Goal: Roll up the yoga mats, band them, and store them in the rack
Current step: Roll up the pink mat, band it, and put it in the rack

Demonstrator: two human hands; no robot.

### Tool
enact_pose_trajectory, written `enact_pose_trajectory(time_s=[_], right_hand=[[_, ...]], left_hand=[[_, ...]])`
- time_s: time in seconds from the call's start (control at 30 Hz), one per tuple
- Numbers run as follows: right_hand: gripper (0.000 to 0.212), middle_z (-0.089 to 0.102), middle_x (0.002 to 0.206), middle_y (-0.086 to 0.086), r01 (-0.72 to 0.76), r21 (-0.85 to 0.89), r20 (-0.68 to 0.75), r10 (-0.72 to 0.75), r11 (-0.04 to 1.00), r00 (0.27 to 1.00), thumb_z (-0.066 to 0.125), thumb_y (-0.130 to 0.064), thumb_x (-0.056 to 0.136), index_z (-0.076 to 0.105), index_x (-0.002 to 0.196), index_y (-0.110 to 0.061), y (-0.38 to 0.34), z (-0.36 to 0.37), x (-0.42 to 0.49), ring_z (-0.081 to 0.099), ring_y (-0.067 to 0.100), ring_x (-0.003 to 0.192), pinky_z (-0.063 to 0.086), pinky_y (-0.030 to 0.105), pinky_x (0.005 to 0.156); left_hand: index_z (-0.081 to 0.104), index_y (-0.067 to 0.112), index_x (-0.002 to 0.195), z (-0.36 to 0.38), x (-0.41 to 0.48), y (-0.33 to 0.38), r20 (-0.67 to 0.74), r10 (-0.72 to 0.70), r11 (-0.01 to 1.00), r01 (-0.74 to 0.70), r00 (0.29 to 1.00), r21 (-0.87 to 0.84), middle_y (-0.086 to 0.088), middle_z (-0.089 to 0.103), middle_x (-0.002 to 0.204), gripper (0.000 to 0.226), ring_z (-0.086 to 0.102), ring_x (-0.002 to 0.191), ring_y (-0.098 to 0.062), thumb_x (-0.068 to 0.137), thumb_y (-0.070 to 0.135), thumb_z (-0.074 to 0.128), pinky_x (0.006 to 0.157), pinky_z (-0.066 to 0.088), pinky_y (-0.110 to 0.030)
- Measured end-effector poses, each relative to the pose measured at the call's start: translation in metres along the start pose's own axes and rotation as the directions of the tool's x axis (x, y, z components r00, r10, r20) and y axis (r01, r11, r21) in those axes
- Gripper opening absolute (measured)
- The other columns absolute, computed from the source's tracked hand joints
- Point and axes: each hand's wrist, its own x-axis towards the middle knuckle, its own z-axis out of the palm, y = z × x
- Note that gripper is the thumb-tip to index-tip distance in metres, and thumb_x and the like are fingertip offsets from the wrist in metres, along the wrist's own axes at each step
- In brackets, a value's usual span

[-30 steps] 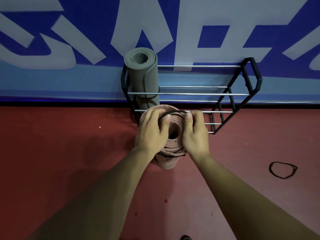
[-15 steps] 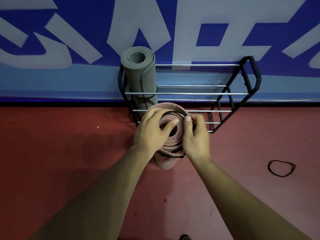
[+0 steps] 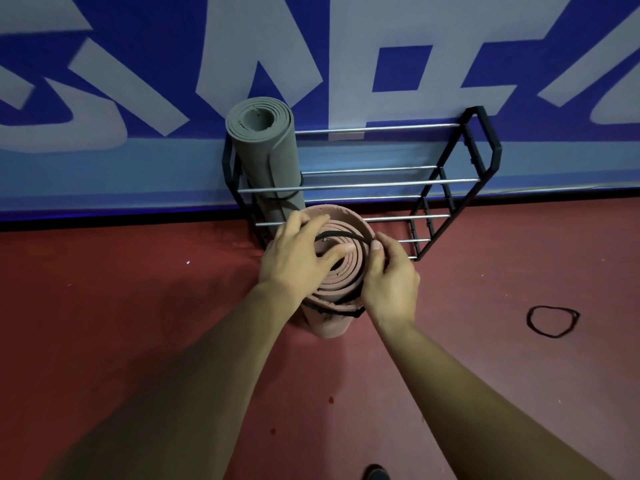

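Now | left hand (image 3: pixel 294 261), right hand (image 3: pixel 391 282): fingers (image 3: pixel 336 253) pinch black band (image 3: pixel 343 233) atop pink mat (image 3: pixel 346 273) | wall lettering (image 3: pixel 263 46) illegible

Pink mat (image 3: pixel 341 271) hides grey mat (image 3: pixel 266 161) base; shoe (image 3: pixel 377 474) cut by btm edge.

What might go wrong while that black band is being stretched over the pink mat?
The black band, stretched between the left hand and right hand over the top end of the pink mat, might slip free and snap back. The mat stands on end on the floor, outside the rack, so pushing the band down might tip it. Its upper coils look loose and might spring open.
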Motion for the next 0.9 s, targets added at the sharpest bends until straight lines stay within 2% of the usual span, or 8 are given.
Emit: enact_pose_trajectory(time_s=[0.07,0.13,0.2,0.33,0.43,0.57,0.77,0.9], right_hand=[[0.029,0.075,0.113,-0.002,0.011,-0.020,-0.015,-0.011,1.000,1.000,0.047,-0.025,0.107,0.069,0.126,-0.020,-0.001,0.002,0.005,0.061,0.018,0.107,0.027,-0.006,0.073],[0.027,0.075,0.109,-0.002,0.026,-0.031,-0.013,-0.027,0.999,1.000,0.048,-0.025,0.106,0.070,0.122,-0.022,-0.003,0.005,0.011,0.063,0.022,0.105,0.032,0.006,0.076],[0.026,0.075,0.106,-0.004,0.048,-0.027,0.006,-0.047,0.999,0.999,0.048,-0.024,0.106,0.071,0.118,-0.022,-0.005,0.008,0.016,0.063,0.017,0.099,0.033,0.013,0.077],[0.026,0.069,0.092,-0.013,0.086,-0.027,0.058,-0.084,0.996,0.995,0.047,-0.023,0.107,0.072,0.112,-0.020,-0.009,0.013,0.027,0.061,0.007,0.087,0.036,0.011,0.069],[0.025,0.066,0.088,-0.017,0.103,-0.015,0.076,-0.102,0.995,0.992,0.047,-0.022,0.107,0.072,0.111,-0.021,-0.009,0.017,0.033,0.059,0.002,0.084,0.037,0.002,0.068],[0.025,0.066,0.093,-0.017,0.120,-0.003,0.097,-0.119,0.993,0.988,0.047,-0.021,0.106,0.071,0.112,-0.021,-0.013,0.023,0.037,0.059,0.004,0.089,0.038,0.006,0.071],[0.023,0.072,0.109,-0.016,0.049,0.090,0.187,-0.065,0.995,0.980,0.050,-0.025,0.105,0.071,0.116,-0.025,-0.012,0.023,0.035,0.065,0.004,0.105,0.050,0.029,0.095],[0.021,0.074,0.108,-0.016,0.025,0.138,0.204,-0.053,0.990,0.977,0.062,-0.031,0.099,0.072,0.118,-0.026,-0.008,0.019,0.025,0.066,-0.001,0.103,0.053,0.026,0.093]], left_hand=[[0.053,0.035,0.139,0.000,0.000,-0.003,0.000,0.016,1.000,-0.016,1.000,-0.008,0.010,0.044,0.129,0.066,0.044,0.127,-0.016,0.084,0.070,0.061,0.100,0.045,-0.038],[0.055,0.035,0.136,-0.001,0.001,-0.006,0.012,0.032,0.999,-0.031,0.999,-0.030,0.010,0.045,0.127,0.064,0.044,0.127,-0.015,0.083,0.070,0.062,0.100,0.045,-0.038],[0.056,0.036,0.133,-0.001,0.003,-0.007,0.021,0.041,0.998,-0.040,0.999,-0.043,0.011,0.045,0.125,0.062,0.044,0.125,-0.015,0.082,0.071,0.062,0.100,0.045,-0.039],[0.059,0.037,0.127,-0.002,0.006,-0.009,0.002,0.049,0.996,-0.049,0.999,-0.068,0.012,0.047,0.119,0.056,0.047,0.121,-0.014,0.081,0.069,0.062,0.097,0.047,-0.040],[0.060,0.037,0.124,-0.004,0.008,-0.011,-0.006,0.049,0.994,-0.049,0.999,-0.098,0.013,0.047,0.117,0.053,0.047,0.119,-0.014,0.081,0.068,0.063,0.097,0.046,-0.039],[0.062,0.034,0.123,-0.003,0.008,-0.015,-0.037,0.041,0.989,-0.046,0.998,-0.141,0.012,0.050,0.117,0.055,0.047,0.118,-0.014,0.081,0.069,0.060,0.098,0.045,-0.038],[0.062,0.030,0.128,0.008,0.005,-0.013,-0.110,0.082,0.975,-0.102,0.991,-0.195,0.007,0.055,0.120,0.054,0.052,0.116,-0.019,0.091,0.061,0.038,0.102,0.044,-0.039],[0.061,0.024,0.131,0.013,0.007,-0.013,-0.130,0.108,0.957,-0.139,0.986,-0.255,0.003,0.057,0.122,0.051,0.054,0.119,-0.021,0.097,0.052,0.036,0.106,0.042,-0.040]])
